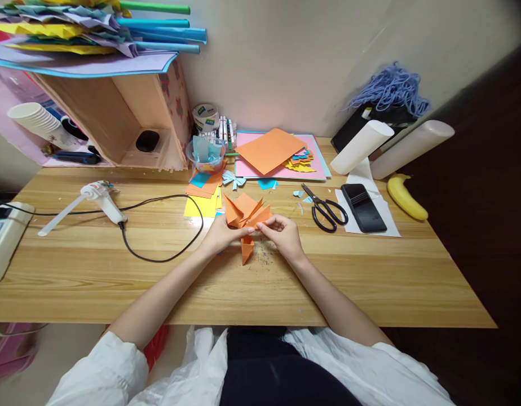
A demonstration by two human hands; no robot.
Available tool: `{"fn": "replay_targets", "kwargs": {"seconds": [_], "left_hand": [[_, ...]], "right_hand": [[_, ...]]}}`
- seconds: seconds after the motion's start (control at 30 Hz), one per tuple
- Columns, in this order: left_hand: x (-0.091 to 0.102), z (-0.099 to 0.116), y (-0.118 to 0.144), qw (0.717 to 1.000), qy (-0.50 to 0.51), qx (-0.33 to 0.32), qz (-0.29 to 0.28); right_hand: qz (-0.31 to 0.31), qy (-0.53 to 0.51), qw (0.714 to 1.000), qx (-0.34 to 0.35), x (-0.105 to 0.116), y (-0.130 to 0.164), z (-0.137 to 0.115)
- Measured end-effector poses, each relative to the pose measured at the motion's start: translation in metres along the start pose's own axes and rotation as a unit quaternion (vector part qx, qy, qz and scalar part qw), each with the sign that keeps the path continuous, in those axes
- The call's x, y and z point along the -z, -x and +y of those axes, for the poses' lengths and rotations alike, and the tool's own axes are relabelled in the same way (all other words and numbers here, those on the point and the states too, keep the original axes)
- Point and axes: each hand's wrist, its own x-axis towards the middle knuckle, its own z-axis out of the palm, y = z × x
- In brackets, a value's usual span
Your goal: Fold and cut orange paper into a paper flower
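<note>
Folded orange paper [244,210] with several pointed flaps is held between both hands above the wooden table. My left hand [224,233] grips it from the left, thumb along its near edge. From the right, my right hand [281,233] pinches the near edge between thumb and forefinger. The two thumbs almost meet. A smaller orange folded piece [246,251] shows just below the hands; whether it is joined to the rest I cannot tell. Bits of blue paper peek out beside my left hand. Small dark scraps lie on the table below my right hand.
Black-handled scissors [327,211], a phone [363,208] and a banana [406,197] lie to the right. A glue gun [103,202] with its looping cord lies left. Behind are paper sheets [269,151], a plastic cup [206,155] and an open box [176,113].
</note>
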Motion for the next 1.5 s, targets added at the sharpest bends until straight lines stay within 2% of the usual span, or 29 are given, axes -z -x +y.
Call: {"fn": "replay_targets", "kwargs": {"seconds": [0.17, 0.4, 0.6, 0.9, 1.03, 1.2, 1.5], "left_hand": [[0.001, 0.003, 0.001, 0.999, -0.025, -0.010, 0.023], [-0.002, 0.003, 0.002, 0.999, 0.008, 0.003, 0.042], [-0.002, 0.005, 0.002, 0.999, 0.016, 0.005, 0.041], [-0.007, 0.012, 0.008, 0.997, 0.002, 0.004, 0.078], [-0.006, 0.012, 0.007, 0.997, -0.006, -0.003, 0.077], [-0.006, 0.011, 0.006, 0.997, 0.012, 0.003, 0.072], [-0.001, 0.003, -0.001, 0.998, 0.048, -0.003, 0.046]], "right_hand": [[0.006, 0.000, 1.000, 0.002, -0.001, 0.001, 0.002], [0.011, -0.005, 1.000, -0.006, -0.003, 0.001, 0.000], [-0.006, -0.031, 0.999, -0.034, -0.003, 0.001, -0.001], [-0.023, -0.046, 0.998, -0.041, -0.003, 0.002, 0.000], [-0.012, -0.050, 0.998, -0.040, -0.003, 0.003, -0.002], [-0.027, -0.079, 0.995, -0.046, -0.002, 0.000, -0.002], [-0.030, -0.068, 0.996, -0.039, 0.005, -0.005, -0.007]]}}
